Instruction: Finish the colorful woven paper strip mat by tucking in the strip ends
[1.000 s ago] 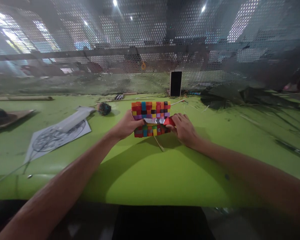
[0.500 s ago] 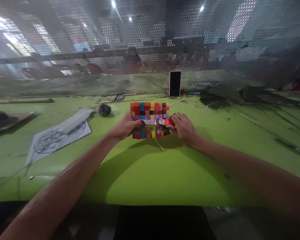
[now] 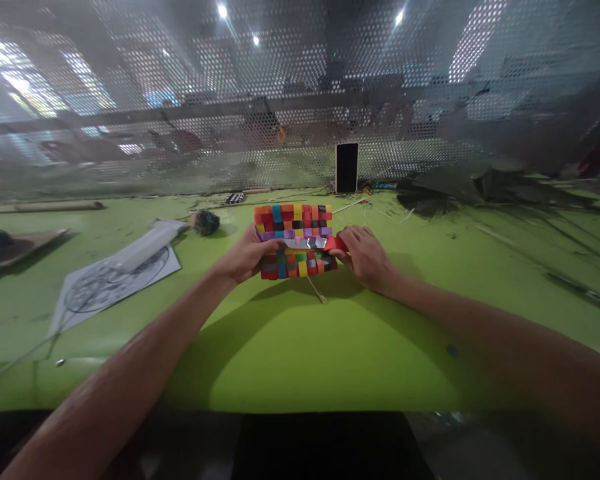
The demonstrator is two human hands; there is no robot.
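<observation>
In the head view, one multicoloured rectangular piece of woven strips [image 3: 293, 223] is at centre, long axis running nine to three o'clock. The left hand [image 3: 246, 256], nearer, grasps its nine-o'clock end; the right hand [image 3: 366, 256], at three o'clock, pinches one flat red strip [image 3: 333, 244]. One white-edged black slab [image 3: 347, 168] stands toward one o'clock; one dark fuzzy ball [image 3: 206, 223] lies toward ten.
</observation>
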